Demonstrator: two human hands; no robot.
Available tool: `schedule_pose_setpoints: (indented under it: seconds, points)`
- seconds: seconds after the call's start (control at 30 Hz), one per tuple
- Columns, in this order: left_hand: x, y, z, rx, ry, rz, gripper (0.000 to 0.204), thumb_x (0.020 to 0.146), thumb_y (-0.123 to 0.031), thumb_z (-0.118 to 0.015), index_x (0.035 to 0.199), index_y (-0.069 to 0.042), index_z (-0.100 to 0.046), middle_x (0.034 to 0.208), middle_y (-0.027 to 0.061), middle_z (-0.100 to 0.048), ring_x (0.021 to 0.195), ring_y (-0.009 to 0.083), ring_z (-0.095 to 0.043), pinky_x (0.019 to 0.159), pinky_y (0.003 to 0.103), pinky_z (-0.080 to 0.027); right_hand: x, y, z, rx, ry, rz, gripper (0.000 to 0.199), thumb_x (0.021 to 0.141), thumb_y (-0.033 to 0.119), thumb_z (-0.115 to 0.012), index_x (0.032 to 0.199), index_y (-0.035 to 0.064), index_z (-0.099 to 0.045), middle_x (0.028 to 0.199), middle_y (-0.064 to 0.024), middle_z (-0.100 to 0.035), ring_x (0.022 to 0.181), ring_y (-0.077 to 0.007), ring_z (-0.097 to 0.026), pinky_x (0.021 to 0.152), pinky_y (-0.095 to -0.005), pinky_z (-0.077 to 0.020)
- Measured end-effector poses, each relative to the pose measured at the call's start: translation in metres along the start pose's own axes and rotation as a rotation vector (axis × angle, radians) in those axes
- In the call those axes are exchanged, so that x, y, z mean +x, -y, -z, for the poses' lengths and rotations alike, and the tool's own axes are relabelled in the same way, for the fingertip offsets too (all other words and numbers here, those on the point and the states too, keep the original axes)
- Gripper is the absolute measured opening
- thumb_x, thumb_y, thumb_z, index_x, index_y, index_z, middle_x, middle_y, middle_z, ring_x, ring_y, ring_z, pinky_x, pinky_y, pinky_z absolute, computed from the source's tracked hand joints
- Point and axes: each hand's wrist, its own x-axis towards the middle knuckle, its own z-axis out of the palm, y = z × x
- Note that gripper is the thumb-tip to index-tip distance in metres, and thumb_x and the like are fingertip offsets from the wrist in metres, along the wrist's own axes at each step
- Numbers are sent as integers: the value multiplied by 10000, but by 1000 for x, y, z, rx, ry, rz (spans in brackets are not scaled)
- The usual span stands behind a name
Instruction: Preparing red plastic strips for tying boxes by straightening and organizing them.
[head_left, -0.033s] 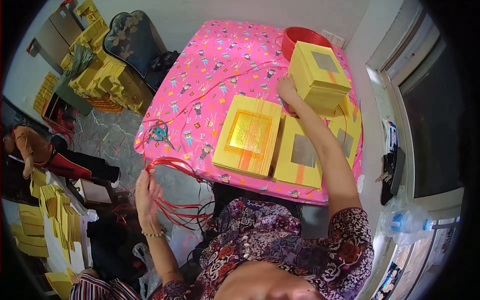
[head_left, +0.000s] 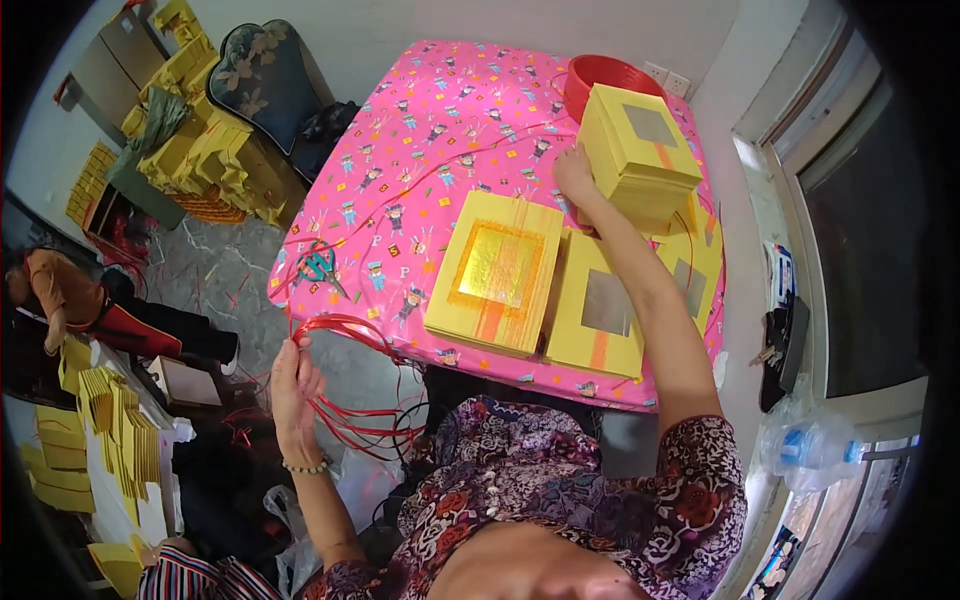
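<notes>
Pink cloth: printed with small figures, spread over the table (head_left: 430,105); the yellow blocks sit toward its right side.
Tall block (head_left: 635,185): yellow, layered, silver patch on top; far right of the table, just in front of the red basin (head_left: 620,72). It stands squared-up, its height apparently the longest way.
Right hand (head_left: 574,178): reached out ahead, against or just beside the tall block's left face. Fingers partly hidden — cannot tell whether they grip or only rest.
Left hand (head_left: 297,378): off the table's near-left edge, closed on red strands (head_left: 345,325) between thumb and fingers; loose lengths trail right, toward the person's lap.
Key relation: tall block lies ahead and to the right of the left hand, well apart, with the right hand much nearer — a wide stretch of cloth between the two hands.
Gold block (head_left: 490,270): between the hands, nearer the person than the tall block; long axis points away, leaning slightly right.
Silver block (head_left: 597,305): just right of the gold one, partly under the right forearm's line.
Scissors (head_left: 318,263): teal handles, on the cloth beyond the left hand.
Long strand (head_left: 469,155): thin, red, slanting over the cloth toward the basin.
</notes>
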Motion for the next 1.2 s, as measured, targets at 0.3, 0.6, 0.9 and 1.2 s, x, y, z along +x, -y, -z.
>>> schedule_pose_setpoints:
  seconds: [0.3,0.6,0.9,1.2]
  points:
    - [8,7,-16,-26,66,14,310,996,-329,-423,1001,-68,-589,502,-72,-278,397,34,-213,402,216,-197,-19,-19,-22,-296,-64,14,360,915,263,-417,1171,143,-640,1369,-74,-468,1362,-287,-276,1125,-512,-49]
    - [-14,-17,-21,-22,109,-48,316,997,-321,-422,979,-62,-602,497,-73,-280,391,33,-210,402,218,-183,-44,-5,24,8,73,-16,343,896,253,-462,1172,112,-610,1282,-103,-512,1197,-281,-458,1045,-516,-231]
    - [-20,-38,-65,517,110,-213,240,980,-197,-459,966,-8,-606,587,-96,-343,516,4,-304,452,196,-232,-191,130,216,1255,-815,931,619,820,397,-652,1281,35,-453,1251,-174,-481,1184,-332,-453,997,-443,-359]
    - [-67,-80,-35,909,-88,-426,254,961,-173,-467,843,-13,-625,588,-79,-401,533,15,-312,478,204,-236,-219,174,232,1400,349,1352,165,909,232,-550,970,83,-588,689,-85,-531,749,-224,-575,648,-384,-441]
